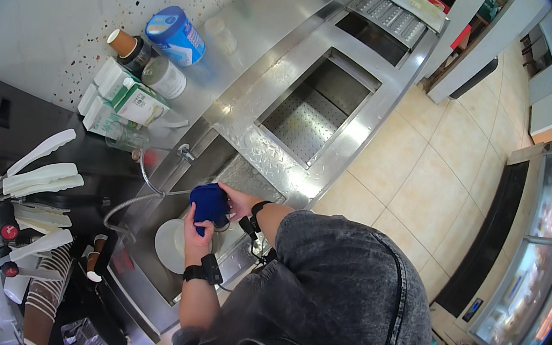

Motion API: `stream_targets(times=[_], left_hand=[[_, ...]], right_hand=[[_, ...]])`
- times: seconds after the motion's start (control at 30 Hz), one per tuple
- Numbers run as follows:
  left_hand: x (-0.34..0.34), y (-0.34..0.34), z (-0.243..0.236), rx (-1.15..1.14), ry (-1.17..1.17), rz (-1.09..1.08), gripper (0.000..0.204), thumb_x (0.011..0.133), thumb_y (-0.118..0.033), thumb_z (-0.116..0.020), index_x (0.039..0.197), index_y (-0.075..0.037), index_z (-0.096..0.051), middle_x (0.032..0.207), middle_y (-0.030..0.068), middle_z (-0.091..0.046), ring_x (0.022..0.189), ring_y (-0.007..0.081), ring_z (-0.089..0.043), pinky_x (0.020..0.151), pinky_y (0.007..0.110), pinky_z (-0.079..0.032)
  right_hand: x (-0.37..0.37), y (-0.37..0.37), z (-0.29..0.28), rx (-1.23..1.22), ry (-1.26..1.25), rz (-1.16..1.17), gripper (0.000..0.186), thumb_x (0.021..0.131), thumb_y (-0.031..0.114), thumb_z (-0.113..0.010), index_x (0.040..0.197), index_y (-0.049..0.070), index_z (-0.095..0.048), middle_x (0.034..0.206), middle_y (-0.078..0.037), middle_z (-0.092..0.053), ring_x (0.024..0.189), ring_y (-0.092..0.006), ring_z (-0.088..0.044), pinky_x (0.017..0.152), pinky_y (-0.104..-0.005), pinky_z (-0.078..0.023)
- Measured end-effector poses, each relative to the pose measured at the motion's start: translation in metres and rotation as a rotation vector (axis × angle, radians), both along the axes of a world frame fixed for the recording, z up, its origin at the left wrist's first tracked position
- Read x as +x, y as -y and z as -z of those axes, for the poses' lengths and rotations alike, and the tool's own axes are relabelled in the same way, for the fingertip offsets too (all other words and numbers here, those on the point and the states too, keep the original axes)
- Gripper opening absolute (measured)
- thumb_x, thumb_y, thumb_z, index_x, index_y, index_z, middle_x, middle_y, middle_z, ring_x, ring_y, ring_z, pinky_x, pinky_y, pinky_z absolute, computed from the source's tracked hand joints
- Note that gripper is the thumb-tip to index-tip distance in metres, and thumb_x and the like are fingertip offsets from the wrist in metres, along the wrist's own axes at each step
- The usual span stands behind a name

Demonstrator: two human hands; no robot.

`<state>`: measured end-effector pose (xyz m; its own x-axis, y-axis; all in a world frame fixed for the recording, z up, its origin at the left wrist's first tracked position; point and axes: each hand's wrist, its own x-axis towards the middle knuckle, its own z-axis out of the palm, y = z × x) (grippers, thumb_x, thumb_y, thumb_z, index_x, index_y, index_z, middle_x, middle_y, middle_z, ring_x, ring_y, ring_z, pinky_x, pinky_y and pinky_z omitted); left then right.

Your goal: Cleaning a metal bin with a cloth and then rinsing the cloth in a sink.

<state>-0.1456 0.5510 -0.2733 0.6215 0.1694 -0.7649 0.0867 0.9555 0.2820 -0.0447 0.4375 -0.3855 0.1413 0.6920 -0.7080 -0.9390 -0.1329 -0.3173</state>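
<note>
Fingers: both hands wrap a dark blue cloth (209, 203), fingers curled and pressed into it from 2 sides.
Left hand (196, 228): grips cloth from below/left, thumb side up; black band on wrist w/ a small black box strapped on.
Right hand (238, 201): clamps cloth from the right; black band on that wrist too.
Cloth: bunched into a ball, held in the air over the sink (169, 182), just above a white plate (173, 244). Something small may be wrapped inside; can't tell, cloth hides it.
Plate: round, white, lies in sink basin, partly under the hands.
Tap (148, 179): thin curved metal spout arcs over sink, left of cloth.
Desk (267, 37): long steel top running away from sink; next along it a square well w/ perforated floor (312, 117), then a ribbed drain section at far end.
Back of desk: blue-and-white round tin (177, 35) on its side, brown paper cup (123, 42), white-lidded jar (164, 77), green-and-white cartons (132, 101).
Left side: black machine (7, 128) w/ white handles (43, 175) sticking out; striped paper cups (48, 289) stacked below it.
Floor (422, 186): beige tiles on the right; glass display case (530, 272) at far right edge.
Person: grey denim top fills lower middle.
</note>
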Motion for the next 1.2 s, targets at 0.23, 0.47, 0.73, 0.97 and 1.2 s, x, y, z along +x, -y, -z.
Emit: stream_targets(times=[0.23,0.47,0.73,0.97,1.2], left_hand=[[0.016,-0.020,0.048,-0.016,-0.127,0.071,0.013,0.089,-0.022,-0.058,0.085,-0.009,-0.058,0.072,-0.0002,-0.060,0.043,0.0065,-0.044,0.034,0.012,-0.034],[-0.001,-0.018,0.114,0.140,-0.408,0.280,0.049,0.092,-0.053,-0.030,0.111,-0.016,-0.056,0.107,0.0037,-0.060,0.100,0.0217,-0.051,0.086,0.049,-0.031],[0.056,0.023,0.063,0.063,0.174,0.265,0.047,0.087,-0.058,-0.047,0.107,-0.017,-0.057,0.104,0.0041,-0.062,0.100,0.0244,-0.058,0.085,0.044,-0.047],[0.076,0.005,0.089,0.330,-0.093,0.234,0.036,0.092,-0.043,-0.049,0.103,-0.010,-0.059,0.096,0.0067,-0.065,0.085,0.0215,-0.064,0.074,0.037,-0.052],[0.074,-0.002,0.047,0.269,-0.124,0.336,0.042,0.095,-0.046,-0.040,0.106,-0.011,-0.059,0.098,0.0066,-0.066,0.086,0.0234,-0.064,0.077,0.039,-0.051]], right_hand=[[0.043,0.013,0.078,0.231,-0.181,0.394,0.031,0.087,0.023,-0.060,0.110,0.004,-0.054,0.099,-0.011,-0.063,0.085,-0.0238,-0.063,0.075,-0.0429,-0.051],[0.027,-0.020,-0.013,0.022,0.369,0.435,0.021,0.087,0.025,-0.061,0.092,0.004,-0.062,0.075,-0.006,-0.062,0.064,-0.0166,-0.059,0.058,-0.0336,-0.047],[-0.029,-0.036,-0.076,-0.351,1.238,0.291,0.037,0.085,0.037,-0.058,0.082,0.001,-0.065,0.070,-0.015,-0.064,0.063,-0.0271,-0.061,0.062,-0.0389,-0.047],[0.033,-0.037,-0.067,-0.491,1.249,0.208,0.046,0.089,0.041,-0.048,0.078,0.000,-0.064,0.079,-0.024,-0.062,0.078,-0.0418,-0.060,0.070,-0.0486,-0.048],[0.038,-0.053,-0.002,-0.489,1.238,0.049,0.045,0.090,0.035,-0.044,0.092,-0.004,-0.064,0.096,-0.028,-0.061,0.094,-0.0438,-0.058,0.084,-0.0477,-0.046]])
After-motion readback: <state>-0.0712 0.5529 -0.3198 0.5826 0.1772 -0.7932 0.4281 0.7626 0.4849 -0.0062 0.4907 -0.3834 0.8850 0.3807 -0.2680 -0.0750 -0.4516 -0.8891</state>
